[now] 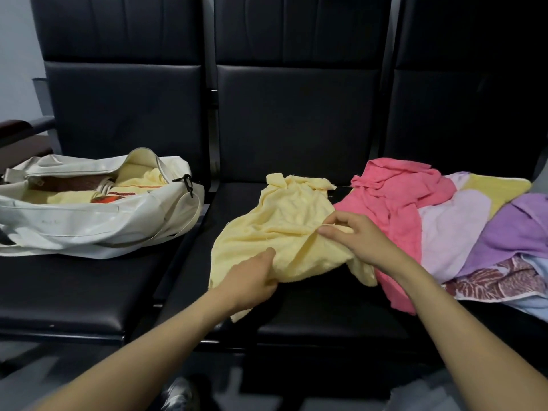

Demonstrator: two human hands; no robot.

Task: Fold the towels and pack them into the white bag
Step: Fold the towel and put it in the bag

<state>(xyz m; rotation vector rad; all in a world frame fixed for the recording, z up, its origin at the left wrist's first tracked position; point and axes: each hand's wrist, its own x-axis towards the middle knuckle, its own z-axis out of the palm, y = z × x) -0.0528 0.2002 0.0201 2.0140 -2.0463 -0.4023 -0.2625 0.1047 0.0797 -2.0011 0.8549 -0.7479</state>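
Yellow towel (284,229) lies crumpled on the middle black seat (311,318), its near edge gripped by the left hand (252,281) while the right hand (355,238) pinches a fold. White bag (89,226) sits unzipped on the left seat, pink towel (394,203) heaped right.

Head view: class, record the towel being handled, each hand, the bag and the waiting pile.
towel in hand: pale yellow towel, crumpled, on middle seat
left hand: grips its near edge
right hand: pinches a raised fold
white bag: open on left seat, yellow towels inside
waiting pile: pink towel, lilac towel, purple towel, heaped at right
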